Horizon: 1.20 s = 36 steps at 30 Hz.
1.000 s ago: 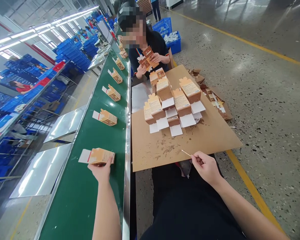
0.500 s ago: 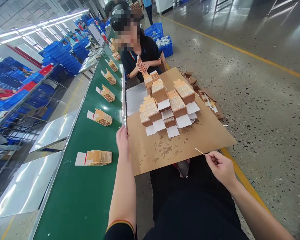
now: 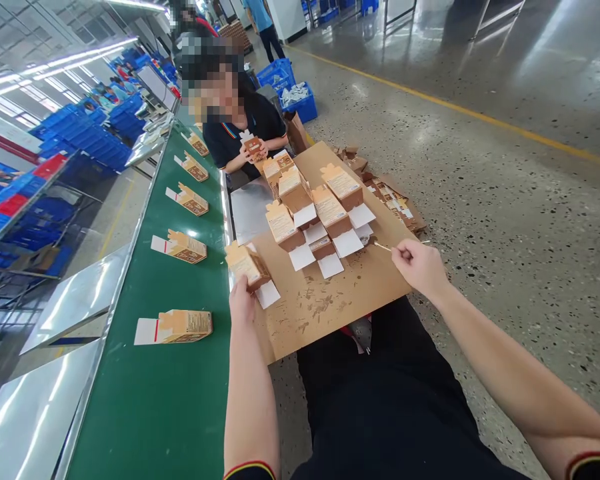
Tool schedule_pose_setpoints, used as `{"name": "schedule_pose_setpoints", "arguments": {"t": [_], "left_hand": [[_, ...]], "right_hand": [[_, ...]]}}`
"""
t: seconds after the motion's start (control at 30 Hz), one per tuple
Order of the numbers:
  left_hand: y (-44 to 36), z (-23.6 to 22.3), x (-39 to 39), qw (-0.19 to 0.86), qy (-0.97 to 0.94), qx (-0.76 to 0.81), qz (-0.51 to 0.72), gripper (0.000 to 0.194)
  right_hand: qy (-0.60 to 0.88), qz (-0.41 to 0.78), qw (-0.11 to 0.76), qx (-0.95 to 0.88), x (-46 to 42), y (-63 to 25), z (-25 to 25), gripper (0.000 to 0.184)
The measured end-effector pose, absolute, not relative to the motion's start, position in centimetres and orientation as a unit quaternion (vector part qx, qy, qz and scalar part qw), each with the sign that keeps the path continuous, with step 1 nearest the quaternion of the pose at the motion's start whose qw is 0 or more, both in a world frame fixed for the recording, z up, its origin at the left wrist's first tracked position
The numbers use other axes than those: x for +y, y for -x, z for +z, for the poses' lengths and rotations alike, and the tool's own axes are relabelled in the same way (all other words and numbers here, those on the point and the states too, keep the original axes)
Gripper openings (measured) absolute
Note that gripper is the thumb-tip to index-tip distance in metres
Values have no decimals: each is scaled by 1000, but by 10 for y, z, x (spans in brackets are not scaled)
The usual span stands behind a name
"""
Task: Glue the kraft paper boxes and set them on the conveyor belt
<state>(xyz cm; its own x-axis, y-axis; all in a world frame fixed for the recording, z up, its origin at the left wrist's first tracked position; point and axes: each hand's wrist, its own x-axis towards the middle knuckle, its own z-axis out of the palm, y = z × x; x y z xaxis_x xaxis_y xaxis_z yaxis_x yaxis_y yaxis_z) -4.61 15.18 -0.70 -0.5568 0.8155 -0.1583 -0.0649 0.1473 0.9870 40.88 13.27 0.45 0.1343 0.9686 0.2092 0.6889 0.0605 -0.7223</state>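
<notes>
In the head view, a box (image 3: 247,263) is held by the left hand (image 3: 242,303) at the left edge of a brown board (image 3: 290,337), just beside the metal rail (image 3: 226,213). The grip is taken low on the near side, with the fingers partly hidden; whether the box's underside touches the board cannot quite be told from this angle. A white flap hangs out at the box's near end, and cut tabs stand out at its far end.

A thin stick (image 3: 383,247) is pinched between thumb and fingertips of the right hand (image 3: 420,267), above the board's right edge, its tip pointed toward the piled boxes (image 3: 333,210).

The box looks to be light, thin card — stiff along its folds, easily dented on its flat faces, perhaps a little smooth to the skin. It is best held across the two long sides, near the folds, with the flap and tabs left unpressed. The stick seems light and easily snapped, so a soft pinch well behind the tip should serve.

On the left, a row of similar boxes is carried on a green belt (image 3: 155,413). Beyond the pile, a carton (image 3: 253,148) is held by a co-worker (image 3: 243,120).
</notes>
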Motion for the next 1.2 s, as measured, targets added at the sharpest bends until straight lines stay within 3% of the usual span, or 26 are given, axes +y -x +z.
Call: {"name": "schedule_pose_setpoints", "arguments": {"t": [0.17,0.43,0.57,0.77,0.93,1.2], "left_hand": [[42,-8,73,463,-229,570,639,65],[-11,-20,34,466,-301,585,592,96],[-19,-22,42,446,-323,614,566,94],[-32,-17,48,432,-324,637,550,87],[-34,-6,48,444,-307,660,523,80],[-41,-1,48,439,-321,656,523,76]], "right_hand": [[634,196,258,-702,202,-398,9,33],[633,197,180,-727,228,-394,17,40],[653,192,211,-701,208,-412,27,36],[620,214,371,-657,119,-403,12,31],[483,317,347,-738,56,-327,-20,29],[429,261,272,-821,53,-271,-48,27]]}}
